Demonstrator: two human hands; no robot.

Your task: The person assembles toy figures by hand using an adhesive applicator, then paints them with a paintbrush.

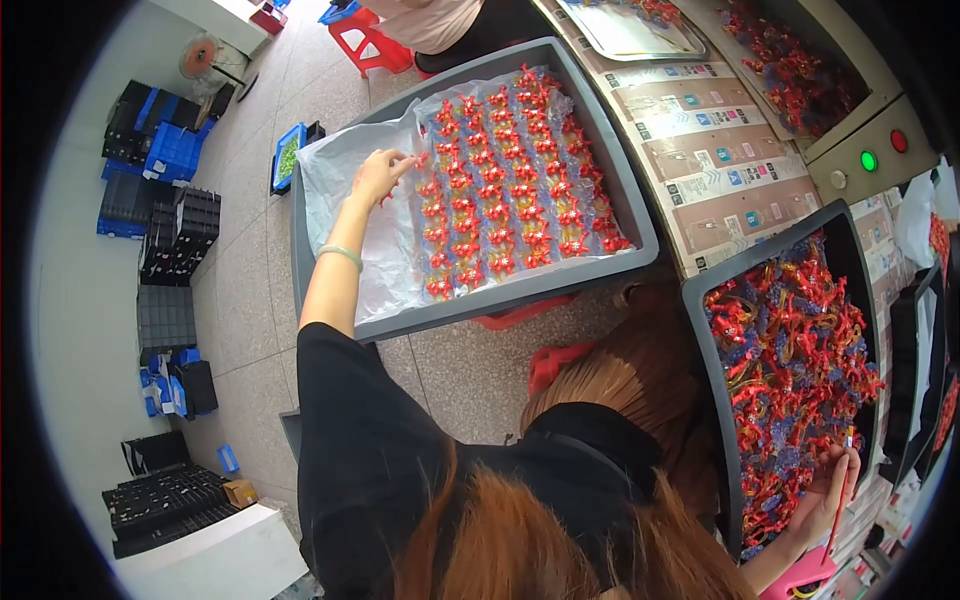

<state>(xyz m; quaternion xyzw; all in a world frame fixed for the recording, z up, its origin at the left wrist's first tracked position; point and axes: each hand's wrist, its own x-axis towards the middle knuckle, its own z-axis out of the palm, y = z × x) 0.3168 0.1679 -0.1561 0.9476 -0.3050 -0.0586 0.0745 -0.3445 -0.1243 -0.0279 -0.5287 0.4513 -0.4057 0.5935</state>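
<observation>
Two big grey trays point(510, 290), at twelve and half past three o'clock; six rows of red figures point(502, 222) at twelve; one brush point(836, 530) at four; one fan point(198, 57) at ten; two buttons point(868, 161) at two.

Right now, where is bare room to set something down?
In the grey plastic tray, white paper left of the red figurine rows; brown patterned tabletop between that tray and the beige machine. Crowded: those rows and the dark tray heaped with figurines.

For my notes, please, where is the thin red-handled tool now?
In the head view's lower right, the thin red-handled tool is in the right hand, by the heaped red pieces in the grey tray.
</observation>
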